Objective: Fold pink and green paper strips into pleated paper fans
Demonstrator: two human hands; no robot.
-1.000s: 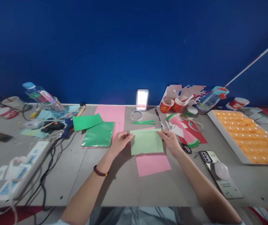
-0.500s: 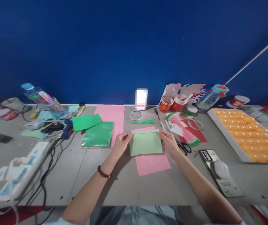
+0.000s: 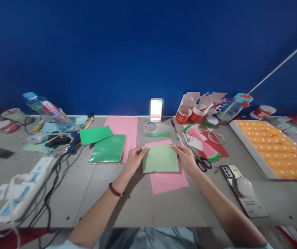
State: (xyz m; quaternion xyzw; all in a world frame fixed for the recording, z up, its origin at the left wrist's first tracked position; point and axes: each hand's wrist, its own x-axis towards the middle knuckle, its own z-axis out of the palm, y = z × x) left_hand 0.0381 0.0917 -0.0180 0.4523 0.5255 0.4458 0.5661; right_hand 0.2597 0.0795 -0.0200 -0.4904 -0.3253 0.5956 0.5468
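Observation:
A light green paper sheet (image 3: 160, 159) is held just above the grey table, with a narrow strip folded over along its far edge. My left hand (image 3: 135, 158) pinches its upper left corner. At the upper right corner my right hand (image 3: 186, 158) pinches the same folded edge. A pink paper sheet (image 3: 168, 180) lies flat under the green one and sticks out toward me. A beaded bracelet (image 3: 115, 190) is on my left wrist.
Dark green sheets (image 3: 108, 148) and a long pink sheet (image 3: 124, 126) lie to the left. Scissors (image 3: 203, 163), a folded pink-and-green fan (image 3: 205, 147) and a phone (image 3: 243, 188) lie right. Red cups (image 3: 191, 114), a tape ring (image 3: 150, 127), a tray of orange balls (image 3: 275, 148), a power strip (image 3: 24, 188) surround.
Both hands and the light green sheet have shifted slightly left and toward me. The folded strip along the far edge lies a little flatter.

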